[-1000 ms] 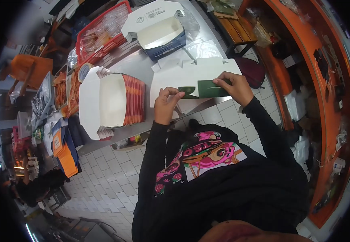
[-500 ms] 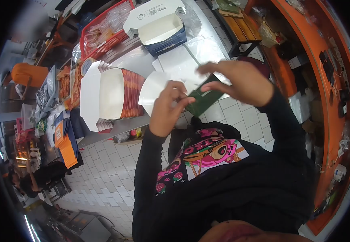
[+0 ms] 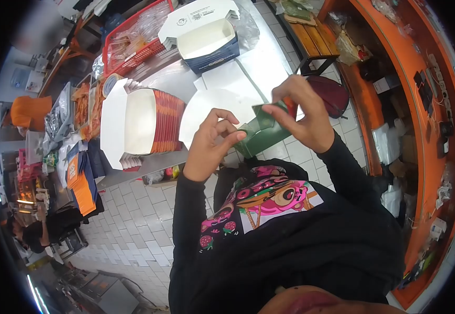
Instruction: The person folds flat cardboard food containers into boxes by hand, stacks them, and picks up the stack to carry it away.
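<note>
A green carton piece (image 3: 263,140) is held between both hands above the table's near edge, its flaps partly folded. My left hand (image 3: 214,138) pinches its left end between thumb and index finger, other fingers curled loosely. At the right end, my right hand (image 3: 305,112) grips a raised flap, thumb in front. Behind the carton, a flat white sheet (image 3: 206,112) lies on the metal table. A stack of nested orange-red boxes (image 3: 168,121) with white insides is to the left. Farther back stands a stack of dark blue boxes (image 3: 214,55).
A red basket (image 3: 128,64) of plastic-wrapped items is at the table's back left. A wooden bench (image 3: 314,41) and a maroon bag (image 3: 328,97) stand right of the table, before orange shelving (image 3: 421,157). Another person (image 3: 49,227) is at the far lower left.
The green piece has gone from lying flat and level between my hands to tilted and partly folded. My right hand has turned and now grips a raised flap.
</note>
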The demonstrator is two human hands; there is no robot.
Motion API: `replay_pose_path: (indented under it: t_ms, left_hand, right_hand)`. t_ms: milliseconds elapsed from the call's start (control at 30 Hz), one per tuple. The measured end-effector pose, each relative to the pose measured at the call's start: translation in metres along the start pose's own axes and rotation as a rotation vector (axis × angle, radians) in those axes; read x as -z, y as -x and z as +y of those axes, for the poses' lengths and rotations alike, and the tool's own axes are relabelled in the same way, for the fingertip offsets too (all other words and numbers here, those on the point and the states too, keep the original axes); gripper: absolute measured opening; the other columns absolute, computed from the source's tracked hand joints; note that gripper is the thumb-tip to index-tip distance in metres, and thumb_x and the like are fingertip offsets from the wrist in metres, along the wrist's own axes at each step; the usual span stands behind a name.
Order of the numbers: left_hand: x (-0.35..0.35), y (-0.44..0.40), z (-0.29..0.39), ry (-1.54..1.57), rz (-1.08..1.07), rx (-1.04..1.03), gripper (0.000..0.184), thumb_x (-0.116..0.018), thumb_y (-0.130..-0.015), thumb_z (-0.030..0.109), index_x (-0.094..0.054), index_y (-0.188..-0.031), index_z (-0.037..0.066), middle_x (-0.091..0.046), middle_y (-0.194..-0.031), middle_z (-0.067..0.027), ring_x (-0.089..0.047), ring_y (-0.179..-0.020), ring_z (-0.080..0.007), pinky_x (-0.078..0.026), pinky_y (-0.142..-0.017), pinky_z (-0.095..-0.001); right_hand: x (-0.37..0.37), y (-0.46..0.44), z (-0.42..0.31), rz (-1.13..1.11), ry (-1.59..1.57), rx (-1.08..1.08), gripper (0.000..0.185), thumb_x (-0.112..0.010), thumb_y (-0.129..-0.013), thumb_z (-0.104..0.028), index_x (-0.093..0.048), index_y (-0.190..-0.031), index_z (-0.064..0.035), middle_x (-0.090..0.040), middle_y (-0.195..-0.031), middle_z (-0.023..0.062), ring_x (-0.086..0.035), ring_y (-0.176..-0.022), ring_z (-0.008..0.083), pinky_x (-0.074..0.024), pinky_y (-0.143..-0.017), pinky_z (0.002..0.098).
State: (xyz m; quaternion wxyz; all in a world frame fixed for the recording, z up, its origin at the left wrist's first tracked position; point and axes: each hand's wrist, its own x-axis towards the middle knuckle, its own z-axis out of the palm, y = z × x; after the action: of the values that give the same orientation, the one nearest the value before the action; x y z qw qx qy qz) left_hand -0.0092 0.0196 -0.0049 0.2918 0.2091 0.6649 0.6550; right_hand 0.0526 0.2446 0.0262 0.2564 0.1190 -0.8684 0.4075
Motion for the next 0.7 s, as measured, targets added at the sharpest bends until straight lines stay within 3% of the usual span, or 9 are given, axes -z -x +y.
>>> replay_pose_path:
  t_ms: [33,200,267,400,467,600,633,667,700]
  left_hand:
    - [0.001,0.000,0.002,-0.044,-0.008,0.010,0.031,-0.071,-0.087,0.016,-0.049,-0.105,0.004,-0.060,-0.073,-0.0004,-0.052,-0.073,-0.0081,-0.039,-0.071,-0.0211]
    - [-0.001,0.005,0.010,-0.090,-0.004,0.017,0.035,-0.073,-0.086,0.015,-0.049,-0.109,0.004,-0.062,-0.075,-0.0013,-0.055,-0.075,-0.0080,-0.040,-0.072,-0.0208]
    - [0.002,0.006,0.013,-0.218,-0.016,-0.077,0.038,-0.073,-0.085,0.014,-0.048,-0.112,0.004,-0.063,-0.078,-0.0016,-0.057,-0.077,-0.0083,-0.041,-0.074,-0.0215]
    - [0.021,0.015,-0.007,0.053,0.044,-0.059,0.042,-0.074,-0.085,0.011,-0.047,-0.116,0.004,-0.065,-0.084,-0.0016,-0.058,-0.081,-0.0094,-0.043,-0.079,-0.0240]
    - [0.038,0.021,-0.028,0.198,0.127,-0.277,0.042,-0.073,-0.085,0.011,-0.046,-0.116,0.004,-0.066,-0.086,0.0002,-0.059,-0.087,-0.0103,-0.046,-0.089,-0.0271]
    - [0.035,0.028,-0.028,0.627,0.305,-0.237,0.057,-0.072,-0.086,0.011,-0.039,-0.132,0.003,-0.061,-0.118,-0.0060,-0.058,-0.112,-0.0164,-0.041,-0.105,-0.0343]
    - [0.041,0.025,-0.045,0.618,0.274,-0.304,0.061,-0.069,-0.087,0.008,-0.036,-0.138,0.002,-0.051,-0.135,-0.0098,-0.054,-0.121,-0.0190,-0.041,-0.103,-0.0337]
    - [0.049,0.021,-0.060,0.616,0.270,-0.306,0.061,-0.069,-0.087,0.008,-0.036,-0.138,0.002,-0.051,-0.135,-0.0098,-0.054,-0.121,-0.0190,-0.041,-0.103,-0.0337]
    - [0.055,0.015,-0.065,0.359,0.333,-0.278,0.059,-0.067,-0.089,0.007,-0.036,-0.138,0.002,-0.050,-0.135,-0.0101,-0.054,-0.122,-0.0193,-0.042,-0.102,-0.0329]
  right_hand:
    - [0.003,0.001,-0.003,-0.105,-0.036,-0.071,0.020,-0.076,-0.080,-0.012,-0.060,-0.089,-0.0044,-0.052,-0.086,0.0026,-0.047,-0.074,0.0173,-0.0387,-0.066,0.0291]
    - [0.008,0.004,0.005,-0.421,-0.236,-0.106,0.023,-0.076,-0.082,-0.018,-0.060,-0.092,-0.0041,-0.054,-0.109,0.0056,-0.049,-0.092,0.0166,-0.0421,-0.070,0.0290]
    - [0.011,0.001,0.005,-0.470,-0.195,-0.060,0.048,-0.079,-0.080,-0.027,-0.058,-0.117,-0.0056,-0.050,-0.132,0.0101,-0.051,-0.113,0.0218,-0.0449,-0.088,0.0313]
    - [0.017,0.002,0.013,-0.288,-0.124,0.028,0.083,-0.080,-0.077,-0.037,-0.040,-0.142,-0.0069,-0.037,-0.149,0.0135,-0.040,-0.135,0.0282,-0.0329,-0.110,0.0385]
    - [0.021,0.014,0.040,0.022,-0.175,-0.003,0.104,-0.082,-0.074,-0.039,-0.021,-0.152,-0.0058,-0.027,-0.156,0.0172,-0.021,-0.146,0.0287,-0.0211,-0.117,0.0365]
    - [0.022,0.037,0.069,0.042,-0.325,-0.397,0.076,-0.078,-0.081,-0.032,-0.040,-0.140,-0.0011,-0.046,-0.143,0.0163,-0.042,-0.134,0.0223,-0.0297,-0.111,0.0330]
    - [0.022,0.040,0.069,0.009,-0.614,-0.548,0.061,-0.075,-0.084,-0.027,-0.047,-0.131,-0.0002,-0.055,-0.130,0.0124,-0.050,-0.122,0.0176,-0.0343,-0.105,0.0299]
    - [0.023,0.042,0.068,-0.027,-0.905,-0.693,0.046,-0.073,-0.087,-0.022,-0.054,-0.121,0.0008,-0.064,-0.117,0.0085,-0.058,-0.110,0.0128,-0.0389,-0.099,0.0268]
    - [0.020,0.033,0.052,0.143,-0.839,-0.623,0.022,-0.070,-0.089,-0.015,-0.061,-0.102,-0.0001,-0.067,-0.091,-0.0007,-0.059,-0.087,0.0051,-0.0423,-0.084,0.0226]
